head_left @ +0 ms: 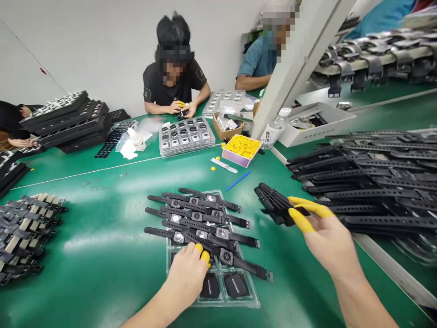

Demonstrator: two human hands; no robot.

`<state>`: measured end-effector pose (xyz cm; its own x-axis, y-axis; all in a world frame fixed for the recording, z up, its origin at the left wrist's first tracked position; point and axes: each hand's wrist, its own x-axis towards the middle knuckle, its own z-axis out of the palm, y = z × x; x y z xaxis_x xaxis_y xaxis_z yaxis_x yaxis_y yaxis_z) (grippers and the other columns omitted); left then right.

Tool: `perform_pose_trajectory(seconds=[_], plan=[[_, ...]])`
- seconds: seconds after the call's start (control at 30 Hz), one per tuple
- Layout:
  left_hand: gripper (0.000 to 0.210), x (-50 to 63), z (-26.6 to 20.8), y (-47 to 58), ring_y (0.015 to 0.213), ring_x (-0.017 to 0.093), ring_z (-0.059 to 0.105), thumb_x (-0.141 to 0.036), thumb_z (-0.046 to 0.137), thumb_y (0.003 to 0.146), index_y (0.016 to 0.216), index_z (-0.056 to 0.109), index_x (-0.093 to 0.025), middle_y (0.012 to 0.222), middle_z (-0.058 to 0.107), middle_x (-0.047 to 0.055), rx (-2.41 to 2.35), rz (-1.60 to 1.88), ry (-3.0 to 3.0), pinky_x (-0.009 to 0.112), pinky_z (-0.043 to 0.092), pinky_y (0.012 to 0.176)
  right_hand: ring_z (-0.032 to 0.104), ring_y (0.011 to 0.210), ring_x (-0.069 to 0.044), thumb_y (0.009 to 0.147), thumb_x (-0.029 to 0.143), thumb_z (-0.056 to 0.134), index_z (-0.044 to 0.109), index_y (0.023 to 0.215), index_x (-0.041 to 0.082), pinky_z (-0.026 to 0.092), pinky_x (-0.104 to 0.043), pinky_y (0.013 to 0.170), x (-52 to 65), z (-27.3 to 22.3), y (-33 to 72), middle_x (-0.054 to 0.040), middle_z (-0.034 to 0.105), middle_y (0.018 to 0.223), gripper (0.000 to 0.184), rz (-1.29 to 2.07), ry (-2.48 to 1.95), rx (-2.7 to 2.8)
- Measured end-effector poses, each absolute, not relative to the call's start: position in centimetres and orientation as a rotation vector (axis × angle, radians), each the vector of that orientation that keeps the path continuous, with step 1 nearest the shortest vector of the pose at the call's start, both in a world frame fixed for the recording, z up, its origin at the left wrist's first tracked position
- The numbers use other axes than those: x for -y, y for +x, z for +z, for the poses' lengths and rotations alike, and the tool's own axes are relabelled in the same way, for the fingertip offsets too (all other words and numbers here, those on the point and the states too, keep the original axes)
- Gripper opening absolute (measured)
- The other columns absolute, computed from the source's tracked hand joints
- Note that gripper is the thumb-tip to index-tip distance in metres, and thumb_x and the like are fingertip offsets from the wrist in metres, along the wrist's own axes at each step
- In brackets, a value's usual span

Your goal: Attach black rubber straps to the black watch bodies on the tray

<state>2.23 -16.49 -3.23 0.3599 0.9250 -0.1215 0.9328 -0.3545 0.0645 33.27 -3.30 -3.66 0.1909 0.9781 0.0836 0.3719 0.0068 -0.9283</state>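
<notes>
My right hand [329, 239], thumb and fingers in yellow finger cots, pinches a bundle of black watch straps [275, 202] above the table, right of a clear plastic tray [252, 296]. Over that tray lie several smartwatches [223, 233] with black straps, in slanted rows, most with the round sensor back up. My left hand [187, 275], also with yellow cots, reaches over the tray's left side with its fingers curled down among the watches. What its fingertips hold is hidden. Near it, dark square pieces [235, 285] sit in the front pockets of the tray.
Black straps are heaped at the right [375, 182]. A box of yellow finger cots [243, 149], a blue stick [238, 181] and a white strap [224, 165] lie ahead. Stacked watch trays [187, 136] stand before a co-worker [174, 82]. More watch parts [29, 232] are piled left.
</notes>
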Motion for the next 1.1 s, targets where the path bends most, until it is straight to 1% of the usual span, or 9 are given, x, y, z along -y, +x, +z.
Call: perform_pose_trajectory(seconds=[0.07,0.13,0.2,0.27,0.4,0.53,0.63,0.73,1.1], plan=[[0.013,16.1,-1.4,1.7,0.082,0.024,0.069,-0.017,0.053,0.098,0.105,0.063,-0.02,0.094,0.072,0.007,-1.714,0.076,2.261,0.035,0.056,0.071,0.071,0.109,-0.035,0.09,0.053,0.065,0.057,0.107,0.038,0.054,-0.057,0.102,4.5,-1.3,31.5,-0.0068,0.073,0.109,0.024,0.942,-1.421,1.11],[0.015,15.4,-0.2,1.4,0.072,0.02,0.067,-0.02,0.048,0.101,0.111,0.058,-0.022,0.09,0.072,0.005,-1.741,0.302,1.967,0.033,0.054,0.067,0.072,0.079,-0.033,0.09,0.059,0.063,0.054,0.101,0.039,0.059,-0.057,0.081,6.3,0.0,28.6,-0.0022,0.07,0.085,0.024,1.102,-1.279,1.018],[0.015,14.7,0.0,1.2,0.073,0.019,0.067,-0.021,0.045,0.102,0.114,0.055,-0.022,0.094,0.072,0.007,-1.693,0.551,1.726,0.032,0.055,0.069,0.059,0.053,-0.026,0.09,0.061,0.061,0.054,0.096,0.037,0.057,-0.049,0.056,8.6,-0.2,25.1,0.002,0.058,0.064,0.025,1.373,-1.095,1.036],[0.02,14.1,-0.9,1.2,0.084,0.019,0.069,-0.021,0.043,0.103,0.12,0.053,-0.021,0.107,0.071,0.01,-1.562,0.781,1.58,0.033,0.058,0.077,0.05,0.045,-0.018,0.096,0.059,0.057,0.057,0.106,0.033,0.051,-0.037,0.048,11.0,-1.5,21.9,0.0038,0.056,0.064,0.028,1.655,-1.021,1.022],[0.043,13.6,-3.4,1.3,0.115,0.022,0.066,-0.011,0.043,0.097,0.139,0.05,-0.02,0.127,0.067,0.013,-1.262,0.97,1.683,0.04,0.056,0.102,0.045,0.045,-0.01,0.099,0.06,0.057,0.056,0.105,0.024,0.044,-0.026,0.05,14.0,-4.7,18.6,0.006,0.053,0.061,0.036,1.937,-0.931,1.07],[0.061,13.8,-4.5,1.2,0.133,0.025,0.058,-0.001,0.044,0.086,0.143,0.053,-0.021,0.139,0.062,0.013,-1.097,0.977,1.887,0.044,0.049,0.114,0.039,0.045,-0.007,0.093,0.062,0.065,0.057,0.104,0.021,0.032,-0.021,0.042,14.5,-5.4,19.2,0.006,0.055,0.065,0.042,2.065,-0.971,1.044],[0.071,13.8,-4.6,1.1,0.136,0.024,0.057,0.004,0.042,0.078,0.145,0.053,-0.019,0.141,0.062,0.012,-1.049,0.932,1.926,0.043,0.048,0.117,0.037,0.044,-0.006,0.089,0.061,0.071,0.057,0.098,0.021,0.026,-0.021,0.04,14.4,-4.9,19.9,0.0058,0.055,0.065,0.044,2.103,-1.016,1.018],[0.071,13.9,-4.5,1.0,0.133,0.024,0.059,0.004,0.041,0.076,0.143,0.054,-0.017,0.139,0.064,0.012,-1.051,0.916,1.941,0.041,0.051,0.114,0.036,0.043,-0.006,0.09,0.058,0.072,0.058,0.096,0.02,0.027,-0.021,0.041,14.3,-4.4,20.2,0.0059,0.055,0.063,0.04,2.126,-1.04,1.007],[0.051,14.1,-4.6,1.3,0.126,0.024,0.062,-0.005,0.041,0.092,0.14,0.054,-0.016,0.133,0.065,0.014,-1.157,0.924,1.975,0.04,0.054,0.109,0.033,0.041,-0.006,0.08,0.052,0.081,0.06,0.093,0.02,0.023,-0.02,0.04,14.0,-4.0,19.0,0.0073,0.052,0.054,0.041,2.136,-1.047,0.721]])
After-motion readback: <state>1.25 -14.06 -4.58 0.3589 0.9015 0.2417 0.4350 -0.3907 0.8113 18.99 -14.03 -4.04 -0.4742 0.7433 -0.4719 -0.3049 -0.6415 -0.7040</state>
